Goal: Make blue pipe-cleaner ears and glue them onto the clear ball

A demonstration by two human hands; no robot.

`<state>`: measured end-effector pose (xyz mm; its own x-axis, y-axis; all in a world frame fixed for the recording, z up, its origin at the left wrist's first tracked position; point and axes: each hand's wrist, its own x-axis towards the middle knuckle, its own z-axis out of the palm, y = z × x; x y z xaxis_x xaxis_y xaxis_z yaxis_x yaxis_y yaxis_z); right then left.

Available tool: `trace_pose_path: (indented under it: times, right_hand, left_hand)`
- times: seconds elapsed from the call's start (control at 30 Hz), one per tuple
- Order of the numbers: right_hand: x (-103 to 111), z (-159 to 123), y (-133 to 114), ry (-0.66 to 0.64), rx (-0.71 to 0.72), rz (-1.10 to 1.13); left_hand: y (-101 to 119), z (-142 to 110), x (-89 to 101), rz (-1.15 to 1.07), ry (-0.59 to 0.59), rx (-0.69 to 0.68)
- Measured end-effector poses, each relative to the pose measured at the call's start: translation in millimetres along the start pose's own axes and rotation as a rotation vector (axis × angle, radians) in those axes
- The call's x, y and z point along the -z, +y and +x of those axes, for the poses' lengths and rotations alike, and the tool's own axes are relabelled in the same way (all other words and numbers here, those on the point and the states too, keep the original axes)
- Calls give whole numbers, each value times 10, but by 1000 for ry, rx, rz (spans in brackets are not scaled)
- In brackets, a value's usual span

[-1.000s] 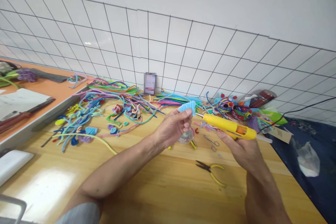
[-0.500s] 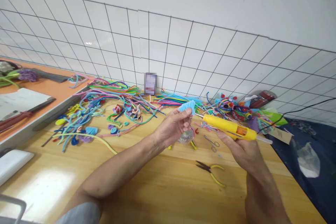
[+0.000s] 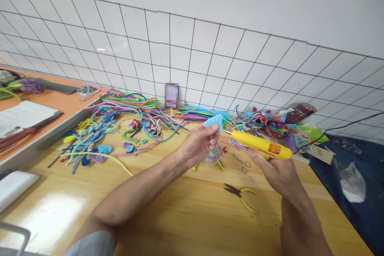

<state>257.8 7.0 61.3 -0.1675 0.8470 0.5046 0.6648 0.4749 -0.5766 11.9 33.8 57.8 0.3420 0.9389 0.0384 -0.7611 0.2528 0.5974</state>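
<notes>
Between the thumb and fingers of my left hand (image 3: 199,144) is a light blue ribbed piece of pipe cleaners (image 3: 213,122), raised above the table. My right hand (image 3: 277,174) is wrapped round a yellow glue gun (image 3: 258,143), with a glue stick protruding from its back end. The metal nozzle points left and meets, or nearly meets, the lower edge of the blue piece; I cannot tell if it touches. Beneath my left hand a clear round ball (image 3: 212,156) sits on the wood, partly hidden.
Small scissors (image 3: 242,163) and yellow-handled pliers (image 3: 241,197) lie on the wooden table (image 3: 180,216). Many loose pipe cleaners (image 3: 129,100) spread along the back and left. Colourful pipe-cleaner figures (image 3: 264,122) stand back right, near a dark red cylinder (image 3: 300,113). A phone (image 3: 172,96) leans against the wall.
The glue gun and my right hand have shifted very slightly left. My left hand and the blue piece stay in place.
</notes>
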Motion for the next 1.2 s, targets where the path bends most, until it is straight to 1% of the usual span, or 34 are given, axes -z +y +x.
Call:
trace_pose_path:
  times: [0.07, 0.23, 0.37, 0.47, 0.53, 0.6, 0.7, 0.8, 0.87, 0.97, 1.07, 1.2]
  right_hand:
    - [2, -1, -3, 4, -3, -1]
    - [-3, 0, 9, -37, -8, -14]
    - [-10, 10, 19, -51, -20, 8]
    - [41, 1, 66, -5, -54, 40]
    - [124, -30, 150, 40, -113, 44]
    - [239, -89, 283, 96, -192, 39]
    - [428, -242, 571, 209, -292, 25]
    - [587, -469, 946, 245, -447, -126]
    - [664, -641, 1209, 270, -616, -282]
    - [733, -875, 1554, 331, -763, -378]
    - [749, -1034, 1805, 375, -829, -419]
    - [750, -1144, 1993, 382, -814, -419]
  left_hand:
    - [0, 1, 1, 0, 1, 1]
    - [3, 0, -10, 3, 3, -1]
    - [21, -4, -26, 10, 24, -2]
    - [46, 1, -35, 35, 55, -1]
    - [61, 7, -36, 75, 73, -4]
    - [70, 11, -34, 133, 86, -9]
    - [69, 9, -19, 235, 95, -15]
    - [52, 12, 18, 403, 71, -55]
    - [35, 18, 52, 527, 32, -48]
    - [8, 18, 106, 668, -21, -28]
    - [-9, 10, 147, 732, -52, -16]
    - [-6, 9, 159, 798, -56, -19]
